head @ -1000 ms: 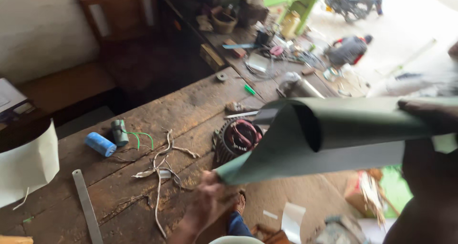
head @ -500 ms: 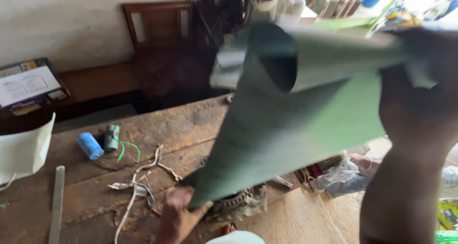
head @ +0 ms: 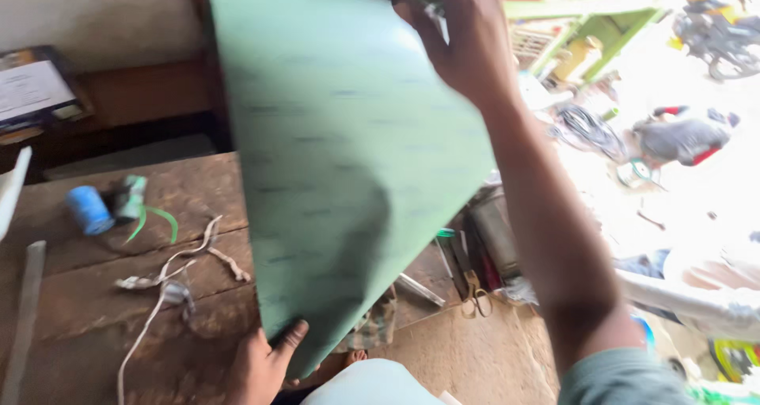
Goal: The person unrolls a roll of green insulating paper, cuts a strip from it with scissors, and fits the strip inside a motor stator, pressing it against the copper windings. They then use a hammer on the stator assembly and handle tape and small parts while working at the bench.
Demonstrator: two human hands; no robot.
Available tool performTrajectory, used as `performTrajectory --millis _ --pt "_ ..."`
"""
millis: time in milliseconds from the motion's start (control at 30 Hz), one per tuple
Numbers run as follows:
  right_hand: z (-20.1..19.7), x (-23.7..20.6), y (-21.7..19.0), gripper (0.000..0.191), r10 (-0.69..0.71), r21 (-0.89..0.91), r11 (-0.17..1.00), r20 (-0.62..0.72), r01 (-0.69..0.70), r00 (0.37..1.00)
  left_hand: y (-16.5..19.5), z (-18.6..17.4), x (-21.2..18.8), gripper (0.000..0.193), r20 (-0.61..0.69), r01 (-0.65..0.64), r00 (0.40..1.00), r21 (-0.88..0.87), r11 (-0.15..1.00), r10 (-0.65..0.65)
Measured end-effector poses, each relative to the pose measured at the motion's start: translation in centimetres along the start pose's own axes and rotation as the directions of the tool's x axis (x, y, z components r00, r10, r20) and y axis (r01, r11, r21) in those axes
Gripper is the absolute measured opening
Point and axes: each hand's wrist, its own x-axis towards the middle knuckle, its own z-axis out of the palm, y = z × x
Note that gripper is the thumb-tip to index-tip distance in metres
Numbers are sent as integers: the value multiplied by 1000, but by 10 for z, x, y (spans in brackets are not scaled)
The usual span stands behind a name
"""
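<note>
A large green sheet [head: 340, 159] was held up above the wooden table [head: 87, 310], spread nearly flat and tilted, filling the centre of the head view. The right hand [head: 463, 37], raised high with the arm extended, gripped the sheet's upper edge, fingers closed over it. The left hand [head: 265, 361], low near the bottom of the frame, pinched the sheet's lower corner with the thumb on its front face. On the table to the left of the sheet lay a blue spool [head: 89, 209] touching a greenish spool [head: 129, 197], a curl of green strip [head: 158, 219] just beside them, and a tangle of pale cord [head: 170, 270] nearer the left hand. A flat metal bar [head: 24, 310] lay along the table's left edge. Right of the sheet, beneath the right forearm, a cluster of hand tools including scissors [head: 475, 290] rested beside a grey metal container [head: 495, 227].
</note>
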Motion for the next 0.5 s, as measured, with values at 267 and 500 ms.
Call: performTrajectory --millis 267,500 --pt "-33 -329 -28 19 653 -392 719 664 -575 363 15 16 28 48 -51 -351 936 -100 931 348" --pt "-20 -484 -91 32 793 -526 524 588 -670 159 50 22 8 41 -15 -234 972 -72 970 234"
